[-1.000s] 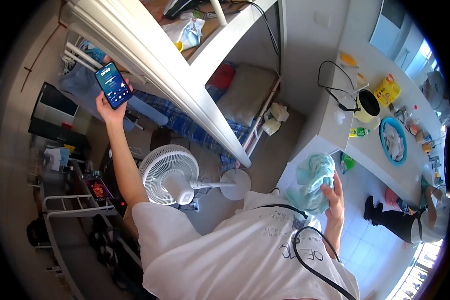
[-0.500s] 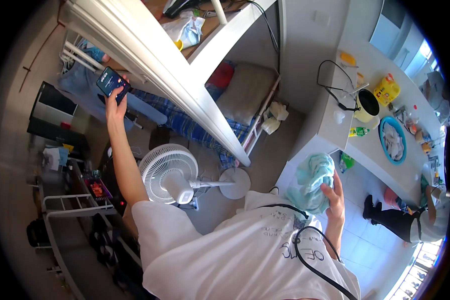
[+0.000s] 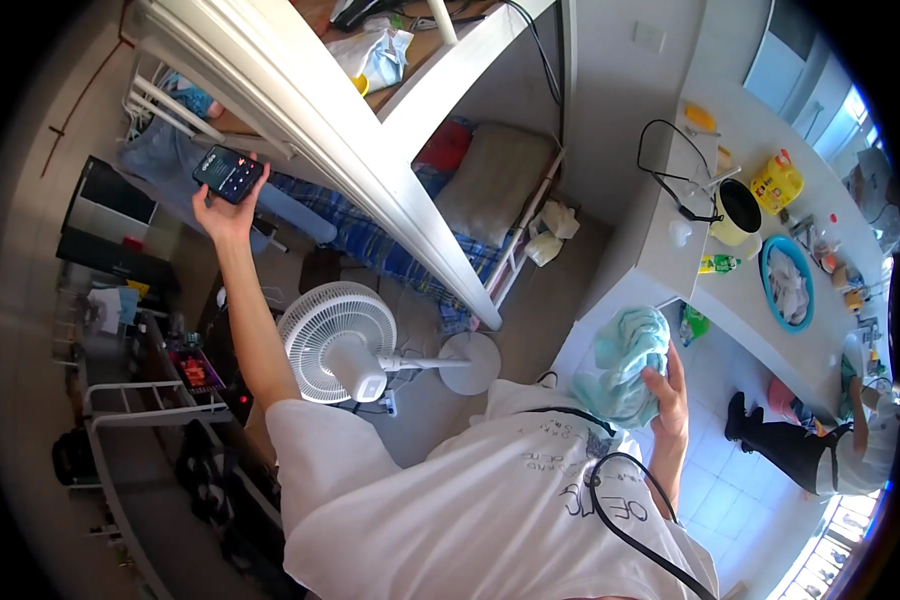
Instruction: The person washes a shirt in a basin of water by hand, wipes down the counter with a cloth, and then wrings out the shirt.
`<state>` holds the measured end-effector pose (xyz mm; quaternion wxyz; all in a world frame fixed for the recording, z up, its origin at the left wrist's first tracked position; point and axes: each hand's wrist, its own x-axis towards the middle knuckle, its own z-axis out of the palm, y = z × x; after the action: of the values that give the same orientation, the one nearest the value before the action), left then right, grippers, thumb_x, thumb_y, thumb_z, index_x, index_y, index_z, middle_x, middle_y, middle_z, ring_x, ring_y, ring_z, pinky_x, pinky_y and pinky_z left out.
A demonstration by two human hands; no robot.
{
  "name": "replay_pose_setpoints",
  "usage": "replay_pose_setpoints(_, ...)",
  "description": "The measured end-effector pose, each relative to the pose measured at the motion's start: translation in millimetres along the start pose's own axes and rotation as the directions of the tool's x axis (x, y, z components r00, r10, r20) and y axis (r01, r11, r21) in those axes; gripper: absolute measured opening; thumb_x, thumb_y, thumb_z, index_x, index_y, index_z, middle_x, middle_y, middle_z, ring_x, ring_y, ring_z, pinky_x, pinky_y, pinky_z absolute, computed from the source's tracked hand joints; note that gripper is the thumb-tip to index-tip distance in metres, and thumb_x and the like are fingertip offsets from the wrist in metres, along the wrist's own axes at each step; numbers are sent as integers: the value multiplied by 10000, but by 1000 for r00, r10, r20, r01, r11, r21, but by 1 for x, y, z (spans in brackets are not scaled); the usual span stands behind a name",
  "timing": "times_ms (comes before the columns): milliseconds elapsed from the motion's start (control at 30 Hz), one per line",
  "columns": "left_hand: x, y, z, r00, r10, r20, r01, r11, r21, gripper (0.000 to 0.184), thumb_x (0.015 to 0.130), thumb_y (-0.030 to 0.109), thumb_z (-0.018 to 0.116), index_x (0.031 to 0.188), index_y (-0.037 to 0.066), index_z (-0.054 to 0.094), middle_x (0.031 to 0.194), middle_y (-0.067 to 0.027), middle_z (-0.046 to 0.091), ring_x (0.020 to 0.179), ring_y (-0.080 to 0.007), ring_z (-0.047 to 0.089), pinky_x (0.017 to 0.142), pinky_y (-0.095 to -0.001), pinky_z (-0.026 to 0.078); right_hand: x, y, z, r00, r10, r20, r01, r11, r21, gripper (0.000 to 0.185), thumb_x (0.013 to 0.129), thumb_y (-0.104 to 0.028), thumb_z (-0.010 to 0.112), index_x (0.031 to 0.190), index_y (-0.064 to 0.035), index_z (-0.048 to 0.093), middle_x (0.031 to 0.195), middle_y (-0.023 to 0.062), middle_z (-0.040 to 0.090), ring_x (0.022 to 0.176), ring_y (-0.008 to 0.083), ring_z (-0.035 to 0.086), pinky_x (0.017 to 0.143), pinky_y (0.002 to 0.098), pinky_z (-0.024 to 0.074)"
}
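My left hand (image 3: pixel 228 215) is closed around the edges of a black smartphone (image 3: pixel 228 174) at the upper left. The phone's lit screen faces me, and the thumb is at its side. Bunched pale turquoise cloth (image 3: pixel 630 360) is gripped in my right hand (image 3: pixel 668 390), close to my body on the right. My right thumb presses on the cloth, while some of the fingers are hidden behind it. The cloth's exact kind cannot be made out.
A white standing fan (image 3: pixel 340 335) is beside my left arm. A bunk bed frame (image 3: pixel 370 160) runs diagonally ahead. On the counter are a blue basin (image 3: pixel 808 302), a pot (image 3: pixel 734 212) and a yellow jug (image 3: pixel 776 182). Another person (image 3: pixel 855 450) stands at the far right.
My left hand has turned the phone toward a more sideways position, and the thumb has moved off its screen. The right hand and cloth have barely moved.
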<state>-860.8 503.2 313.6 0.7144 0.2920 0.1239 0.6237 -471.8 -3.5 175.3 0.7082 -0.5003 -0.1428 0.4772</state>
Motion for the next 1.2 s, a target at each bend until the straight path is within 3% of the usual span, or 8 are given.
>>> replay_pose_setpoints(100, -5, -1, 5, 1000, 15, 3, -15, 999, 45, 654, 704, 237, 592, 1303, 38, 418, 1319, -236, 429, 1245, -512, 355, 1027, -695, 239, 1, 1, -2, 1000, 11, 16, -11, 1000, 20, 703, 773, -71, 665, 1388, 13, 335, 1226, 121, 535, 1110, 223, 542, 949, 329, 435)
replay_pose_setpoints(167, -9, 0, 8, 999, -14, 42, 13, 1000, 14, 679, 693, 177, 611, 1328, 43, 412, 1397, -263, 337, 1297, -517, 274, 1063, -675, 193, 2, 1, -2, 999, 14, 41, -15, 999, 36, 696, 786, -53, 668, 1391, 10, 332, 1239, 124, 532, 1123, 226, 538, 962, 334, 428)
replay_pose_setpoints(267, -11, -3, 14, 998, 7, 67, -7, 1000, -1, 679, 705, 177, 604, 1338, 41, 398, 1407, -270, 315, 1307, -506, 268, 1068, -678, 178, 2, 1, -2, 999, 17, 43, -19, 999, 42, 696, 784, -56, 671, 1389, 10, 335, 1229, 120, 538, 1120, 224, 539, 962, 335, 428)
replay_pose_setpoints(533, 3, -2, 4, 985, -90, 148, 86, 996, 34, 709, 720, 269, 586, 1359, 37, 387, 1374, -263, 378, 1257, -429, 381, 1023, -575, 293, 4, 2, -3, 1000, 23, -8, -23, 1000, 2, 750, 744, -111, 690, 1393, 3, 332, 1202, 110, 545, 1082, 221, 553, 927, 321, 450)
replay_pose_setpoints(633, 6, -4, 5, 972, -115, 205, 106, 993, 55, 694, 725, 239, 594, 1351, 22, 388, 1363, -252, 393, 1257, -406, 390, 1040, -573, 284, 4, 2, -3, 1000, 22, -6, -22, 1000, 3, 749, 744, -110, 694, 1392, -1, 336, 1196, 106, 549, 1077, 217, 555, 921, 322, 456)
replay_pose_setpoints(833, 11, -8, 6, 987, -84, 139, 71, 993, 99, 625, 740, 75, 581, 1333, 8, 397, 1320, -211, 449, 1240, -386, 417, 1053, -572, 312, 4, 3, -6, 1000, 11, -15, -11, 1000, 14, 734, 752, -98, 686, 1392, -6, 339, 1196, 106, 548, 1079, 216, 555, 927, 322, 453)
replay_pose_setpoints(1000, 20, -9, -6, 986, -9, 166, -54, 929, 367, 593, 769, -90, 521, 1337, 22, 392, 1295, -148, 490, 1221, -321, 462, 1015, -487, 407, 6, 4, -9, 1000, 6, 1, -6, 999, 51, 701, 779, -43, 665, 1392, 10, 330, 1218, 116, 542, 1104, 215, 546, 952, 328, 432)
replay_pose_setpoints(1200, 14, -16, 5, 977, 125, 175, -197, 847, 494, 598, 767, -98, 534, 1329, 45, 390, 1263, -128, 505, 1199, -321, 486, 956, -506, 445, 7, 4, -11, 1000, 11, 10, -12, 998, 55, 697, 782, -49, 666, 1391, 8, 332, 1216, 112, 543, 1105, 209, 546, 948, 326, 435)
